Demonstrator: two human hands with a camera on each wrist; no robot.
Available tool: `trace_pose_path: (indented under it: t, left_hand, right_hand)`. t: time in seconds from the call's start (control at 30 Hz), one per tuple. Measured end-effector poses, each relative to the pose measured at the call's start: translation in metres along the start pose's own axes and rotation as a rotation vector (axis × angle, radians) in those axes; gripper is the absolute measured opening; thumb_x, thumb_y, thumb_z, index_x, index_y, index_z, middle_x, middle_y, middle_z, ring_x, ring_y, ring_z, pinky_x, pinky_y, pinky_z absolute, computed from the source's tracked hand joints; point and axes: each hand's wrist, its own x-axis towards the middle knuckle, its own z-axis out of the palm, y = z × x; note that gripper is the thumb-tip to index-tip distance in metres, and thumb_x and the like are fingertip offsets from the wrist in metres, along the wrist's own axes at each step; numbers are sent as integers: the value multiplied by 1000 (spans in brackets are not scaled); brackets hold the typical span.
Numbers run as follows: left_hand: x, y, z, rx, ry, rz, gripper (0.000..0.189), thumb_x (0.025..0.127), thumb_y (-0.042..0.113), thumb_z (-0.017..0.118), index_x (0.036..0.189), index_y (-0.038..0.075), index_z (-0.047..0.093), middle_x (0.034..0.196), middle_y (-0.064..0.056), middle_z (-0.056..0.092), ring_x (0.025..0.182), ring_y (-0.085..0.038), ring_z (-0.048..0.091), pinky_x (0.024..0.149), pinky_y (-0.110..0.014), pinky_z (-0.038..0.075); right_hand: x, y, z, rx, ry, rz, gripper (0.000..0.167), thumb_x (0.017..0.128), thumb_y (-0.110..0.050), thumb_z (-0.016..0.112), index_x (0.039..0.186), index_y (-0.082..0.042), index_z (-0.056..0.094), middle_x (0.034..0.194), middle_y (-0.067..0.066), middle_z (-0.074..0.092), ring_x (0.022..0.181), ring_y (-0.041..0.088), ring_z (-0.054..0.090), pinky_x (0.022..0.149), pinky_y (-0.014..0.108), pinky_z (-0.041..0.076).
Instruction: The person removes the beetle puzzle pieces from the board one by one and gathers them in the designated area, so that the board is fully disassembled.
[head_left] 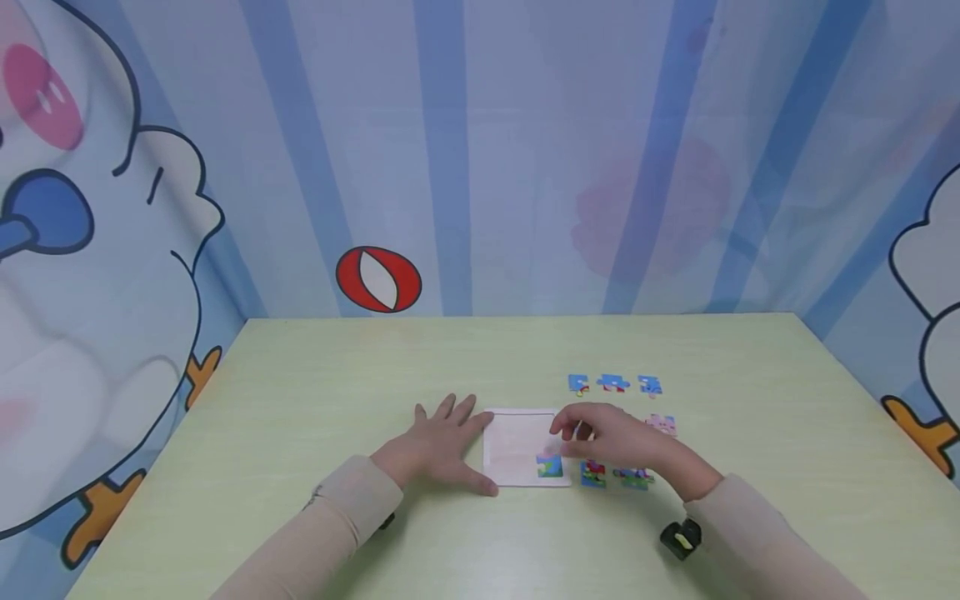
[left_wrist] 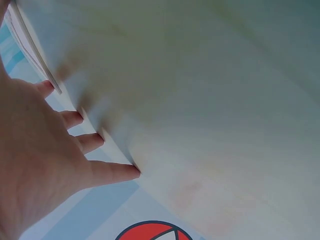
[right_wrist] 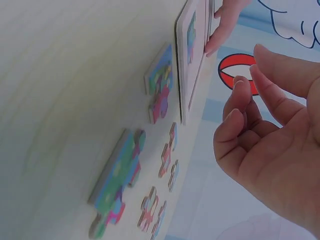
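A square white puzzle tray (head_left: 517,446) lies on the table with one blue and green jigsaw piece (head_left: 550,467) in its lower right corner. With fingers spread, my left hand (head_left: 438,446) rests flat on the table, its thumb and index fingertip by the tray's left edge. My right hand (head_left: 611,435) is over the tray's right side, above that piece. In the right wrist view its fingers (right_wrist: 237,100) are loosely bent and the thumb stands near the index fingertip; I see nothing between them. Beside the tray's right edge lies a red flower piece (head_left: 592,475).
A green piece (head_left: 633,478) lies further right and a pink piece (head_left: 662,423) above it, partly behind my right wrist. Three blue pieces (head_left: 613,383) form a row beyond the tray. A striped printed backdrop (head_left: 517,167) stands behind the pale table (head_left: 337,358).
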Motion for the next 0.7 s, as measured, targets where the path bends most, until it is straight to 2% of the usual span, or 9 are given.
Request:
trace_pose_path:
  t: [0.33,0.7]
  left_hand:
    - [3,-1,2,4,1,-6,105,71,77,62,153,23,26,161,-10,14,147,-40,9,106,-73,11]
    - [3,-1,2,13,-2,-14,105,70,77,63,153,23,27,161,-10,14,147,-40,9,106,-73,11]
  right_hand:
    - [11,0,12,36,-45,50,22,88,-10,69,108,-7,63,98,2,58,84,18,54,72,30,48]
    - [17,2,20,2,-49,99,28,81,-11,77,105,-11,63,94,2,57,83,18,52,76,32,46]
